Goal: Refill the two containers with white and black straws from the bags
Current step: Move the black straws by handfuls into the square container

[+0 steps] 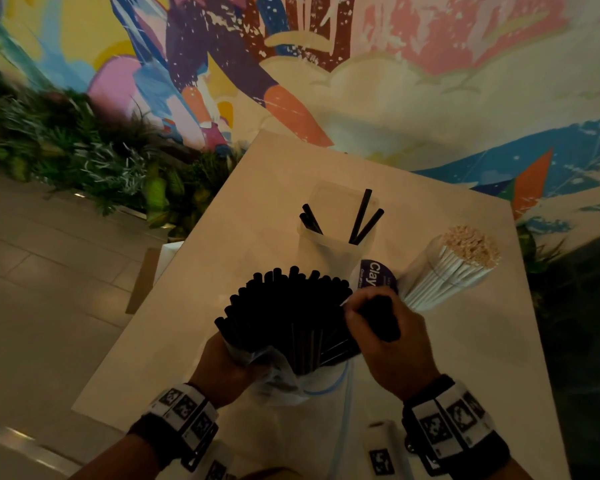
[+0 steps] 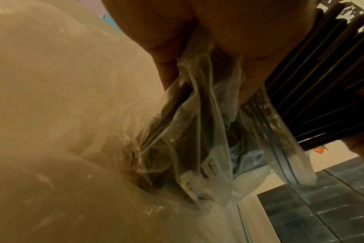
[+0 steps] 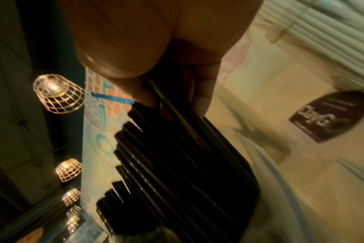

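A fanned bundle of black straws (image 1: 288,313) sticks up out of a crumpled clear plastic bag (image 1: 278,375) over the white table (image 1: 465,358). My left hand (image 1: 229,368) grips the bag and the bundle's lower part; the left wrist view shows the bag (image 2: 197,131) and black straws (image 2: 322,98) under its fingers. My right hand (image 1: 385,337) grips a small bunch of black straws at the bundle's right side, seen close in the right wrist view as black straws (image 3: 177,164). Behind stands a clear container (image 1: 336,237) with a few black straws. To its right, a clear container of white straws (image 1: 454,268) leans.
A round purple label (image 1: 376,275) shows between the two containers. A second clear bag with a blue zip line (image 1: 340,427) lies at the table's near edge beside tagged white boxes (image 1: 383,452). Plants (image 1: 84,157) line the floor to the left; a mural wall rises behind.
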`<state>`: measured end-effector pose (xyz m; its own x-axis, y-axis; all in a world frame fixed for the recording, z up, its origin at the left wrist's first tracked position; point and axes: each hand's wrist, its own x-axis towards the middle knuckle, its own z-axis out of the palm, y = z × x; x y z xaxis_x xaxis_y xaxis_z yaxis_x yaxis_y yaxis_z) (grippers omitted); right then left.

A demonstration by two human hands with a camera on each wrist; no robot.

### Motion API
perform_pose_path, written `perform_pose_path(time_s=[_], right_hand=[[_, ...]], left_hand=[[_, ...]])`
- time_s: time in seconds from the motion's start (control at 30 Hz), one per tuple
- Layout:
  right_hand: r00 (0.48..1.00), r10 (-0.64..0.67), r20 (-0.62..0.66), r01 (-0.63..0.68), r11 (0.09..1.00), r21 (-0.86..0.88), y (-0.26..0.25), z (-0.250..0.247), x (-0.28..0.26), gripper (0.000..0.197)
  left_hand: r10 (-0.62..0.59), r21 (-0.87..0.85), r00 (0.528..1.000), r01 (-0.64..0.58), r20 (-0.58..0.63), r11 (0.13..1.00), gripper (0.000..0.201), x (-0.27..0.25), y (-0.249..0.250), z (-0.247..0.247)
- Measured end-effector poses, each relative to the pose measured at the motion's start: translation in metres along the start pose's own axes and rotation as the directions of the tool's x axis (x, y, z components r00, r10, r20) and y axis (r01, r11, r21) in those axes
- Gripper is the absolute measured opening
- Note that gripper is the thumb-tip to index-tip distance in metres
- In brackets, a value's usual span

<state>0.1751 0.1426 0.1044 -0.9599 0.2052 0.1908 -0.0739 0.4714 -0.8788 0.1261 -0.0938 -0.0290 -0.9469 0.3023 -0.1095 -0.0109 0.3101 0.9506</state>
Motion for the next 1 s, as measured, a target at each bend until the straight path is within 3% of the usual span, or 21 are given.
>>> perform_pose_path(time_s=[0.07, 0.17, 0.37, 0.47, 0.53, 0.63, 0.67, 0.77, 0.83, 1.0], right_hand=[[0.999, -0.032, 0.014, 0.032, 0.999, -0.027, -0.014, -0.011, 0.007, 0.002], [0.998, -0.040, 0.048, 0.040, 0.999, 0.007, -0.036, -0.026, 0.016, 0.011], [0.985, -0.152, 0.082, 0.149, 0.988, 0.043, -0.094, -0.064, 0.033, 0.004], [0.958, -0.284, -0.033, 0.286, 0.954, 0.087, -0.119, -0.084, 0.048, 0.014], [0.932, -0.341, -0.122, 0.352, 0.933, 0.077, -0.124, -0.097, 0.065, 0.008], [0.881, -0.377, -0.286, 0.395, 0.919, 0.005, -0.125, -0.108, 0.099, 0.053], [0.854, -0.396, -0.338, 0.411, 0.911, -0.028, -0.124, -0.106, 0.110, 0.054], [0.785, -0.480, -0.391, 0.516, 0.856, -0.015, -0.112, -0.081, 0.132, 0.017], [0.806, -0.461, -0.372, 0.502, 0.865, 0.016, -0.101, -0.059, 0.140, 0.016], [0.910, -0.299, -0.287, 0.287, 0.954, -0.084, -0.043, -0.034, 0.152, 0.019]], left_hand=[[0.000, 0.013, 1.000, -0.001, 0.023, 1.000, 0.050, 0.001, -0.002, -0.001], [0.003, -0.003, 1.000, -0.003, 0.021, 1.000, 0.053, 0.000, -0.003, -0.001], [0.044, 0.015, 0.999, -0.044, 0.019, 0.999, 0.043, -0.001, -0.004, -0.002], [0.036, 0.013, 0.999, -0.036, -0.005, 0.999, 0.046, -0.001, 0.000, -0.002], [0.041, 0.008, 0.999, -0.041, -0.010, 0.999, 0.048, -0.002, 0.001, -0.002], [0.046, -0.014, 0.999, -0.046, -0.011, 0.999, 0.051, -0.003, 0.000, -0.001], [0.047, -0.009, 0.999, -0.048, -0.011, 0.999, 0.051, -0.003, -0.001, -0.002], [0.030, 0.005, 0.999, -0.030, -0.019, 1.000, 0.051, -0.004, -0.001, -0.001], [0.025, 0.009, 0.999, -0.025, -0.020, 1.000, 0.049, -0.005, 0.004, -0.001], [0.031, 0.000, 0.999, -0.031, -0.019, 1.000, 0.048, -0.008, 0.008, -0.001]])
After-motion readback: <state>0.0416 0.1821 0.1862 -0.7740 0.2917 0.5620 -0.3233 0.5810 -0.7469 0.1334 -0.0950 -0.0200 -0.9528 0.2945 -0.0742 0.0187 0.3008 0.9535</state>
